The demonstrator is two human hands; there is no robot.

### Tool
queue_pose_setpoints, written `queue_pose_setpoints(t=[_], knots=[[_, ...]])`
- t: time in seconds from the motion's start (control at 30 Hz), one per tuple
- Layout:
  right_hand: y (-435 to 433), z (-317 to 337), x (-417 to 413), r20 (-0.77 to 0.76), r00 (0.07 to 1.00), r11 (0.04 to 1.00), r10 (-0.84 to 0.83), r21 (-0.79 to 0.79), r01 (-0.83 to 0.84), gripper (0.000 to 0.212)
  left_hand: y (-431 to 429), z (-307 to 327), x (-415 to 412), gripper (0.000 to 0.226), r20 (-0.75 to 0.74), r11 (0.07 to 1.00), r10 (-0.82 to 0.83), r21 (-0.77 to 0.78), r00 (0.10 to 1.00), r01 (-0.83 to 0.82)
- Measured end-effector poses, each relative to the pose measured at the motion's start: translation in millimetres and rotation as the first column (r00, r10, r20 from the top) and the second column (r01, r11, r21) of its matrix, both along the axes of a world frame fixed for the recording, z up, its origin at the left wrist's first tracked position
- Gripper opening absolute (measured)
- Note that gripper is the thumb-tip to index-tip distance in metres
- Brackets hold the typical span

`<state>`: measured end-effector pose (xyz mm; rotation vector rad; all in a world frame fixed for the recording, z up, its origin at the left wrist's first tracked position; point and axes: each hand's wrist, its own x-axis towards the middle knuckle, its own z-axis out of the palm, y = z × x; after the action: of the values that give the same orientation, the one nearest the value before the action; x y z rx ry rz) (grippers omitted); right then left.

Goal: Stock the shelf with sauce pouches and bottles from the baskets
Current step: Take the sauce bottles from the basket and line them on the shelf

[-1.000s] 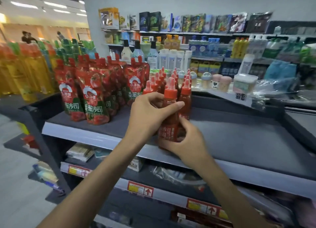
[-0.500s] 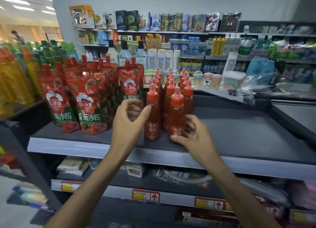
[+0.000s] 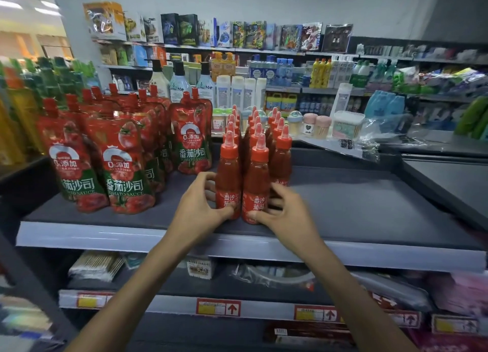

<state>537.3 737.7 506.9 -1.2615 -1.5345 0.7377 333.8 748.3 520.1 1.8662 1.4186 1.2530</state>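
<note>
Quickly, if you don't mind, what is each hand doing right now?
Left hand: closed around the front-left sauce bottle.
Right hand: closed around the front-right sauce bottle.

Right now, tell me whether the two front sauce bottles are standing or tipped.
Both standing: the left front bottle and right front bottle sit base-down on the shelf, red caps pointing up.

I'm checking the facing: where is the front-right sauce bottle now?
It stands upright at the shelf's front edge, centre of view, beside another bottle, with the right hand at its base.
</note>
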Motion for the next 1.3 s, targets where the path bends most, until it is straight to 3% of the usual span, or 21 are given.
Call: queue_pose_setpoints(t=[0.2,0.8,1.3], knots=[[-6,4,0,0.086,0.992,0.996,-0.089,0.028,0.087,0.059,2,0,-3,0.051,-0.002,1.0,-0.009,-0.028,1.0,0.008],[-9,1,-11,0.111,0.968,0.974,-0.223,0.062,0.217,0.053,4,-4,-9,0.05,0.005,1.0,-0.009,0.015,1.0,0.009],[-13,1,-15,0.096,0.971,0.976,-0.219,0.039,0.216,0.058,3,-9,-10,0.042,0.022,0.998,-0.056,0.021,0.998,0.056]])
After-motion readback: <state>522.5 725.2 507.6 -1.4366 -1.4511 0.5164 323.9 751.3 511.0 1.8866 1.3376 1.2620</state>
